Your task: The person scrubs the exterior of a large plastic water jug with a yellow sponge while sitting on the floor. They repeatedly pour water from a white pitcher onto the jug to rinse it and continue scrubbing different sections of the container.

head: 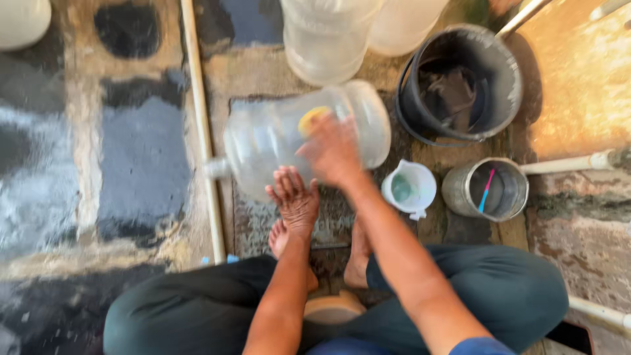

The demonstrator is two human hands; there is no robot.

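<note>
The large clear plastic water jug (pixel 289 135) is lying on its side on the wet floor, neck pointing left. The left hand (pixel 294 200) is bracing its near wall with fingers spread open, steadying it, while the right hand (pixel 334 150) is pressing a yellow sponge (pixel 311 119) against it, fingers gripping the sponge. A black bucket (pixel 460 85) is standing far right.
</note>
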